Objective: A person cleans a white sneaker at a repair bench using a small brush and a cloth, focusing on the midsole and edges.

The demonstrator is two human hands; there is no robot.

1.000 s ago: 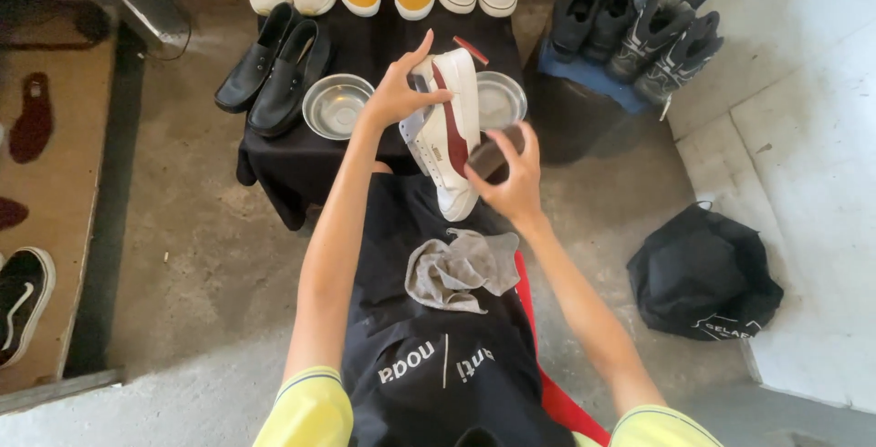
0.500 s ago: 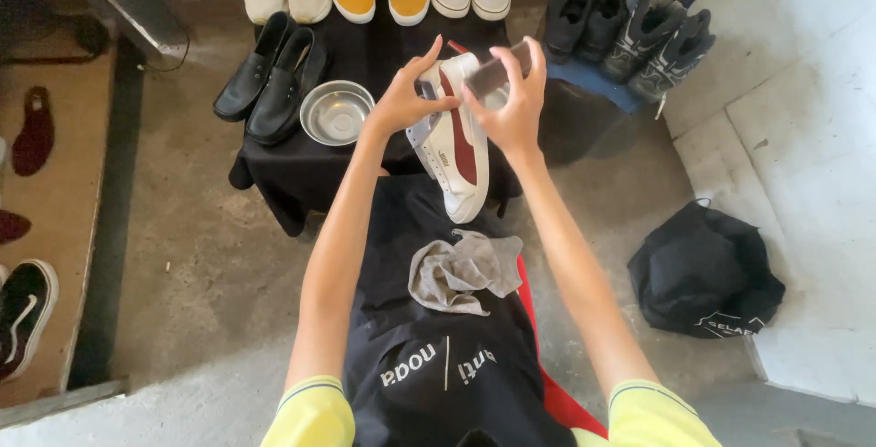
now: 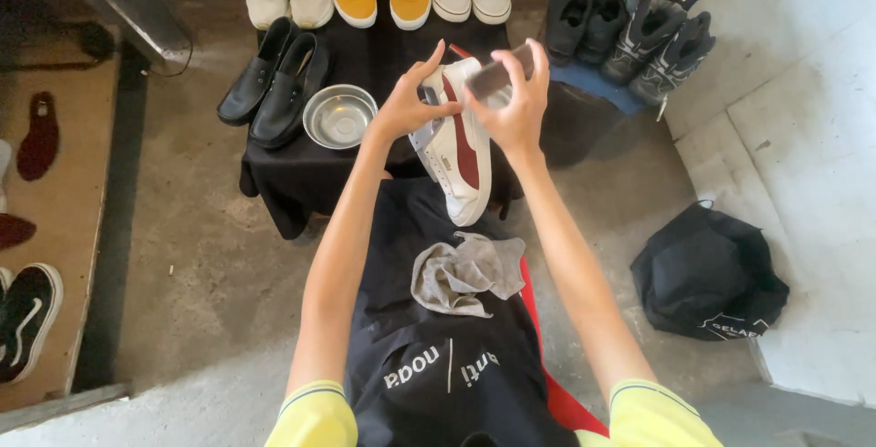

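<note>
Both hands were raised over the lap, working on a white sneaker (image 3: 459, 150) with a dark red stripe. The left hand (image 3: 408, 105) gripped the sneaker near its heel end, thumb and fingers closed around the upper, while the toe pointed down toward the apron (image 3: 438, 356). The right hand (image 3: 516, 105) was closed around a small dark brush (image 3: 497, 76), held against the top of the sneaker, just beside the left hand's fingertips. This looked like the scrubbing stage of cleaning the sneaker. The next move would likely call for a firm left-hand hold and short strokes, then a wipe with the grey cloth (image 3: 465, 272) lying on the apron below both hands. A steel bowl (image 3: 338, 116) sat on the black-draped table (image 3: 301, 173) to the left of the left hand.
</note>
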